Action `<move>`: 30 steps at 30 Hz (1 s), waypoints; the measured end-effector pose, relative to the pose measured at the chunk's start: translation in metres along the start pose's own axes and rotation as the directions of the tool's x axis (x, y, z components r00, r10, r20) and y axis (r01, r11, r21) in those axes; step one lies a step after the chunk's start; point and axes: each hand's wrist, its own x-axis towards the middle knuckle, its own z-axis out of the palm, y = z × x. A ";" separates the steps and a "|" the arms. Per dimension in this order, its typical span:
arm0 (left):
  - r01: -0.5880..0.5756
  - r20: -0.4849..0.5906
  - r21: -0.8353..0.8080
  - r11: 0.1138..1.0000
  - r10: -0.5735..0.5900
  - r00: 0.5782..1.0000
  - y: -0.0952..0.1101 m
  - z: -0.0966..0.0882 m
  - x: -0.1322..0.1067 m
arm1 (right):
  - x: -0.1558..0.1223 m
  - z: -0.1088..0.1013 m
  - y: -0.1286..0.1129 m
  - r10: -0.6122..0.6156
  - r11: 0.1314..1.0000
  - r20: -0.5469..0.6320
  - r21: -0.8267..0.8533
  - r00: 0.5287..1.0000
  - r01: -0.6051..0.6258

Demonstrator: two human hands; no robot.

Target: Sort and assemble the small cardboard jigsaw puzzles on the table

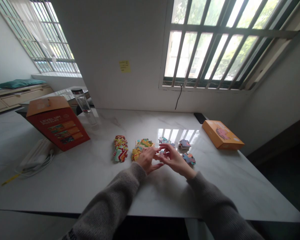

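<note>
Several small stacks of jigsaw puzzle pieces lie in two groups on the white marbled table (180,196). My left hand (148,159) is beside the yellow puzzle pieces (147,143), fingers bent to the right and thumb held apart. Facing it, my right hand (174,160) curves its fingers and thumb around pale puzzle pieces (162,153), which the fingers partly hide. Whether either hand grips them does not show. Red and green puzzle pieces (120,153) sit at the left. On the right are a grey-purple stack (184,144) and a blue stack (189,159).
A red puzzle box (62,130) stands at the left, near a glass bottle (82,100) and a white power strip with cable (37,155). An orange box (222,135) and a black phone (199,117) lie at the right. A yellow note (125,66) is on the wall.
</note>
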 end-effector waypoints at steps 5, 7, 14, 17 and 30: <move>0.003 -0.017 -0.010 1.000 -0.003 1.000 0.000 -0.003 0.001 | 0.003 0.004 0.006 -0.026 0.993 -0.120 -0.118 0.992 0.012; 0.060 -0.078 -0.019 0.998 -0.061 0.995 -0.002 -0.015 0.001 | 0.002 -0.001 0.007 -0.085 0.956 -0.170 -0.291 0.982 0.033; 0.308 -0.297 -0.155 0.939 -0.342 0.892 -0.012 -0.052 -0.006 | -0.015 0.026 0.000 -0.134 0.759 0.154 -0.619 0.979 0.201; 0.285 -0.239 -0.114 0.952 -0.305 0.922 -0.012 -0.051 -0.009 | -0.020 0.043 -0.001 -0.125 0.696 0.193 -0.682 0.973 0.224; 0.291 -0.178 -0.187 0.938 -0.324 0.929 -0.012 -0.045 -0.009 | -0.022 0.025 -0.006 -0.080 0.945 0.098 -0.310 0.992 0.107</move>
